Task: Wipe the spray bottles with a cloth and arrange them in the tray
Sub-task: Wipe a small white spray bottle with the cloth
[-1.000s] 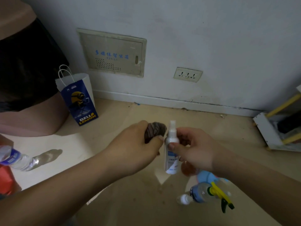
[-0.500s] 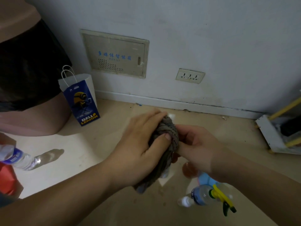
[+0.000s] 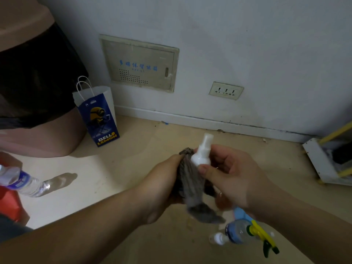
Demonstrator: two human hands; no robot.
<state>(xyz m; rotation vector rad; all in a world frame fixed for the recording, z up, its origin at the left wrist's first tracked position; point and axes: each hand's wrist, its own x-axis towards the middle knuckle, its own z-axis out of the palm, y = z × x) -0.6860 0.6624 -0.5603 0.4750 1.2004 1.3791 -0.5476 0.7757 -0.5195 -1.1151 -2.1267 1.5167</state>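
My right hand [image 3: 230,178] grips a small white spray bottle [image 3: 202,153] near its neck, held upright above the floor. Only the nozzle and shoulder of that bottle show. A grey-brown cloth [image 3: 192,187] is wrapped round the bottle's body, and my left hand [image 3: 162,183] holds the cloth against it. Below my right wrist, on the floor, lie a clear spray bottle with a yellow and green trigger [image 3: 245,235], a small white-capped bottle [image 3: 217,239] and something blue [image 3: 241,214]. No tray is in view.
A blue and white paper bag [image 3: 99,113] stands by the wall. Left of it is a large pink bin with a black liner [image 3: 34,92]. A clear water bottle [image 3: 21,181] lies at the left edge over something red [image 3: 9,202]. A white and yellow rack [image 3: 327,161] sits at the right.
The cloth covered the whole bottle half a second ago. My left hand has slid the cloth down the bottle's body, so the white nozzle now sticks out above it.
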